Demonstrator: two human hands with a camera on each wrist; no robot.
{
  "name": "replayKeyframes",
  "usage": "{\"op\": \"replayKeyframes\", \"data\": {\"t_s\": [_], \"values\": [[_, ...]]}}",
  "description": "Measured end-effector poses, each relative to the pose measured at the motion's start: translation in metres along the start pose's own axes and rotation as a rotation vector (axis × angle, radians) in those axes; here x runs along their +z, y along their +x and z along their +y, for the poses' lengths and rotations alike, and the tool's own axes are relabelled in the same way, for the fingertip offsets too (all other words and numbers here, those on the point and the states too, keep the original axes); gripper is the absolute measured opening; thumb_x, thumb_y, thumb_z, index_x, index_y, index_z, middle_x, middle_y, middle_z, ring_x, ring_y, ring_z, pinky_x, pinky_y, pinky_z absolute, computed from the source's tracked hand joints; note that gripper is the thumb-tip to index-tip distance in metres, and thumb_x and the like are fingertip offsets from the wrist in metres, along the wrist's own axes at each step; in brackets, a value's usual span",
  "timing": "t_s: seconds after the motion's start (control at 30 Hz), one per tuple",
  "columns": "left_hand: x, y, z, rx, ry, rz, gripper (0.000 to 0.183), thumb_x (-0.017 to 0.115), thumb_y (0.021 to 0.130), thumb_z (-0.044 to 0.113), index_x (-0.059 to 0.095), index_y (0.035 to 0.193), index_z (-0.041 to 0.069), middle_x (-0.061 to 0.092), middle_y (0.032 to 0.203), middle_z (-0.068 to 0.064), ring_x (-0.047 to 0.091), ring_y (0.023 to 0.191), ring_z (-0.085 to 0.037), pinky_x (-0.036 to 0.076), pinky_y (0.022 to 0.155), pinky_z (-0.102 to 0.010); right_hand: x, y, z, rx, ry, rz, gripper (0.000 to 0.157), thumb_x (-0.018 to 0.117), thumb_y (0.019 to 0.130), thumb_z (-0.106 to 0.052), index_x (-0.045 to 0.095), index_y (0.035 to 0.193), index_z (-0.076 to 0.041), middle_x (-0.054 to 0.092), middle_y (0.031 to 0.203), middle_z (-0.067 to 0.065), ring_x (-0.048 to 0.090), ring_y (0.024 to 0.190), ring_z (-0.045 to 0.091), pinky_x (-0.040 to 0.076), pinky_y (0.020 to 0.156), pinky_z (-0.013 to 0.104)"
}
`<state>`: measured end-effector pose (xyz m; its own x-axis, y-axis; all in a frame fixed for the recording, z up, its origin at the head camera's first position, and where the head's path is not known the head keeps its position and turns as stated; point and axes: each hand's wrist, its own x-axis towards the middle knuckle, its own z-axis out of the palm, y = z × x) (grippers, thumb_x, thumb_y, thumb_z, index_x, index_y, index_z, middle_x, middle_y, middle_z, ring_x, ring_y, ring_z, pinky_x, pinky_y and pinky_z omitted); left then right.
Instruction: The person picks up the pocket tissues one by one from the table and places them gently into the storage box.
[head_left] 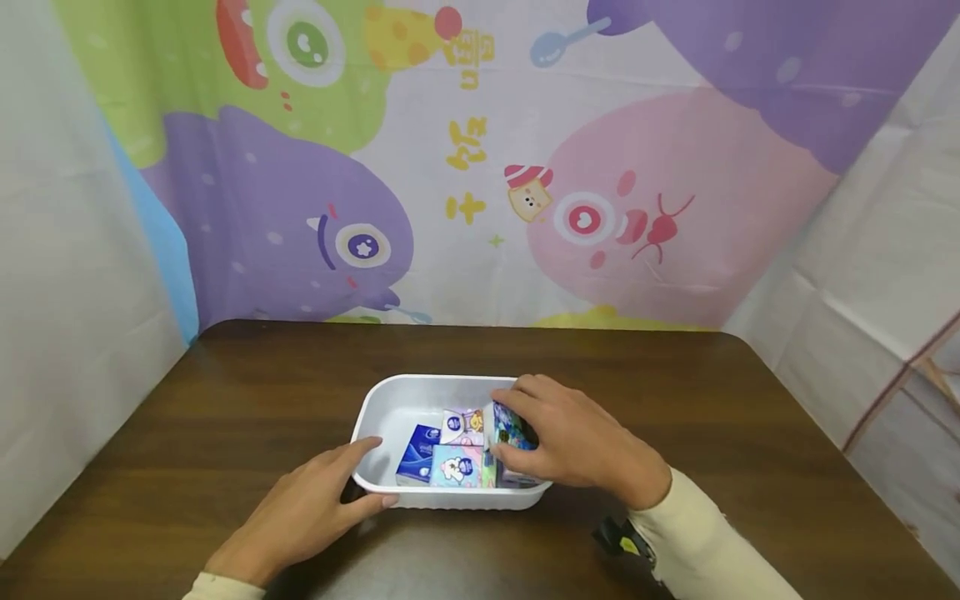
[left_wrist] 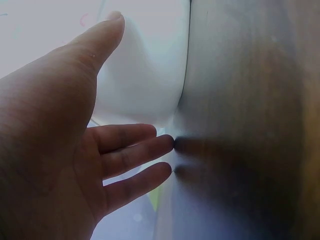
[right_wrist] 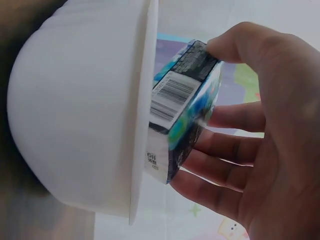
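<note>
A white plastic basin (head_left: 386,417) stands on the table with several small tissue packs inside. My right hand (head_left: 577,435) grips a dark blue and green tissue pack (right_wrist: 187,92) between thumb and fingers at the basin's right side. That pack is tilted and partly behind the rim in the right wrist view, its barcode showing. In the basin lie a deep blue pack (head_left: 417,450), a pastel pack with a white cartoon figure (head_left: 456,468) and a white-and-pink pack (head_left: 459,425). At the near left corner my left hand (head_left: 303,504) touches the basin with extended fingers, thumb at the front rim.
The dark wooden table (head_left: 247,392) runs back to a cartoon-printed cloth (head_left: 480,275). White sheeting hangs on both sides. A dark strap-like device (head_left: 626,540) sits by the right wrist.
</note>
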<state>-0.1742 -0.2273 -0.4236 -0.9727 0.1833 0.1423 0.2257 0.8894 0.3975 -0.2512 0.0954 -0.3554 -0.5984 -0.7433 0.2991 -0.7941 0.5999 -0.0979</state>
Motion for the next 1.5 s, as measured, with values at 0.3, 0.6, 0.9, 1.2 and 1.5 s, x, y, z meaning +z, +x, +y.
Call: {"op": "replayKeyframes", "data": {"t_s": [0.3, 0.6, 0.9, 1.2, 1.5], "values": [[0.000, -0.002, 0.000, 0.008, 0.001, 0.027, 0.085, 0.056, 0.083, 0.079, 0.056, 0.142, 0.017, 0.064, 0.132, -0.011, 0.061, 0.119, -0.033, 0.050, 0.091, -0.058, 0.006, 0.013, 0.006, -0.004, 0.000, 0.046, 0.063, 0.068, 0.090, -0.051, 0.060, 0.137, -0.010, 0.062, 0.111, -0.003, 0.053, 0.094, 0.008, 0.052, 0.082, 0.028], [-0.002, -0.003, -0.002, -0.009, 0.001, 0.017, 0.086, 0.055, 0.083, 0.080, 0.055, 0.142, 0.018, 0.063, 0.132, -0.011, 0.060, 0.120, -0.034, 0.049, 0.091, -0.059, 0.017, 0.021, 0.011, 0.020, 0.020, 0.086, 0.052, 0.071, 0.092, -0.042, 0.061, 0.132, -0.011, 0.065, 0.122, 0.001, 0.061, 0.110, 0.014, 0.051, 0.096, 0.035], [0.001, -0.003, -0.001, 0.005, 0.001, 0.017, 0.085, 0.056, 0.084, 0.079, 0.055, 0.143, 0.018, 0.063, 0.133, -0.011, 0.060, 0.120, -0.034, 0.049, 0.091, -0.058, 0.025, 0.020, 0.011, 0.069, 0.035, 0.059, 0.046, 0.066, 0.096, -0.041, 0.062, 0.131, -0.012, 0.065, 0.127, 0.002, 0.060, 0.117, 0.017, 0.048, 0.100, 0.038], [0.000, -0.002, 0.000, 0.028, 0.008, 0.040, 0.083, 0.055, 0.084, 0.078, 0.055, 0.143, 0.019, 0.063, 0.133, -0.011, 0.060, 0.120, -0.035, 0.049, 0.091, -0.059, 0.023, 0.016, 0.015, 0.114, 0.039, 0.008, 0.043, 0.062, 0.098, -0.037, 0.062, 0.133, -0.012, 0.063, 0.130, 0.002, 0.057, 0.122, 0.016, 0.046, 0.103, 0.038], [0.001, -0.002, 0.000, 0.027, 0.010, 0.030, 0.085, 0.054, 0.084, 0.079, 0.055, 0.143, 0.018, 0.062, 0.134, -0.012, 0.059, 0.122, -0.036, 0.048, 0.090, -0.060, 0.019, 0.014, 0.020, 0.092, 0.052, 0.024, 0.040, 0.062, 0.097, -0.034, 0.062, 0.131, -0.012, 0.063, 0.129, 0.000, 0.057, 0.119, 0.013, 0.047, 0.102, 0.035]]}}
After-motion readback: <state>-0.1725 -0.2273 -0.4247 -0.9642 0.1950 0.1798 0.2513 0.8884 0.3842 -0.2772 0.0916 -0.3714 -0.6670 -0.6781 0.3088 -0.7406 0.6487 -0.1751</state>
